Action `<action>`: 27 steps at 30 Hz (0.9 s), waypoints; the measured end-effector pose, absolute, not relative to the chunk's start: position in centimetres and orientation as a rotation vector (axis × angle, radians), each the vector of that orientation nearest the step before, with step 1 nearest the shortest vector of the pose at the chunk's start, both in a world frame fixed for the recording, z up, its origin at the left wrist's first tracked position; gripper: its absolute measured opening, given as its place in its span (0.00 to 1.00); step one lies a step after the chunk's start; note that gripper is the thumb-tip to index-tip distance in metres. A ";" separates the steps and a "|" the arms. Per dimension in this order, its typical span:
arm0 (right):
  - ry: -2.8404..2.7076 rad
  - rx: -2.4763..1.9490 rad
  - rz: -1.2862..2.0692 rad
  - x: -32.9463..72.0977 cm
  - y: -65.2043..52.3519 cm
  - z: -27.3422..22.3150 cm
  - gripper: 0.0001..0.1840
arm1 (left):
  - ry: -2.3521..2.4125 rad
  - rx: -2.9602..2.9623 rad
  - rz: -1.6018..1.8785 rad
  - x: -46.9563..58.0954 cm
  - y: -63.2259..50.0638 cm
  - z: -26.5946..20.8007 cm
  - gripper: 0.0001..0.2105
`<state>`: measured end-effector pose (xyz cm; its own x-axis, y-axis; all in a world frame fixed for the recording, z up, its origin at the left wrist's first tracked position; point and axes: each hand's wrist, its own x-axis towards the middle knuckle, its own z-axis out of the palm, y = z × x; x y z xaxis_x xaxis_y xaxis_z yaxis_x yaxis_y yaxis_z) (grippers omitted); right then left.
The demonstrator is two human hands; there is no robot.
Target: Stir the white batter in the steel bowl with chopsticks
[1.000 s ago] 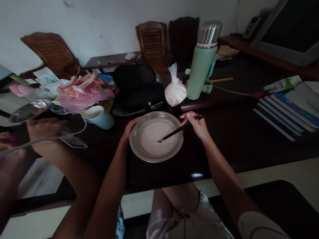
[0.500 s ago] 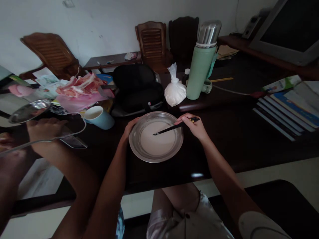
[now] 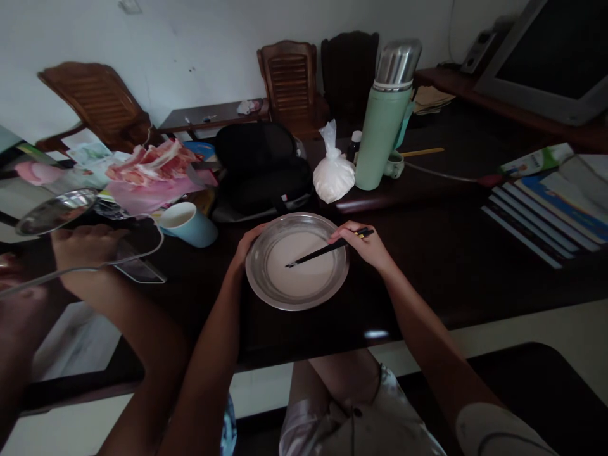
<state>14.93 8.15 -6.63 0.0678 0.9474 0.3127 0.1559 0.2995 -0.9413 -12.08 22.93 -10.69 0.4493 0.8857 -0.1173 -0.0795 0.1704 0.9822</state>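
A round metal bowl (image 3: pixel 255 278) sits on the dark table in front of me, with a pale, milky liquid (image 3: pixel 304 282) in it. My left hand (image 3: pixel 249 244) is closed on the bowl's left rim, its fingertips partly out of sight. Black chopsticks (image 3: pixel 318 252) are gripped in my right hand (image 3: pixel 358 240) above the bowl's right rim. Their tips dip into the liquid left of its middle. Behind the bowl stands a knotted clear bag of white powder (image 3: pixel 334 177), beside a tall green thermos (image 3: pixel 384 133).
At the left, another person's forearm and hand (image 3: pixel 88 247) rest near a thin cable (image 3: pixel 137 256). A blue mug (image 3: pixel 190 226), raw meat on pink plastic (image 3: pixel 152 164) and a black case (image 3: pixel 261 164) lie behind. Stacked books (image 3: pixel 551 209) are at the right.
My right hand has shifted slightly left and down, and the chopstick tips have moved left and nearer to me through the liquid. The bowl and my left hand stay put.
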 end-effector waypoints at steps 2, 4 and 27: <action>-1.365 -1.137 0.813 14.9 8.2 -6.6 0.19 | 0.861 1.209 0.816 -12.1 23.0 -10.7 0.22; -1.324 -1.165 0.781 15.0 8.2 -6.5 0.19 | 0.863 1.221 0.817 -12.2 23.0 -10.7 0.23; -1.216 -1.204 0.722 15.6 8.2 -6.5 0.20 | 0.874 1.210 0.823 -12.2 23.1 -10.8 0.23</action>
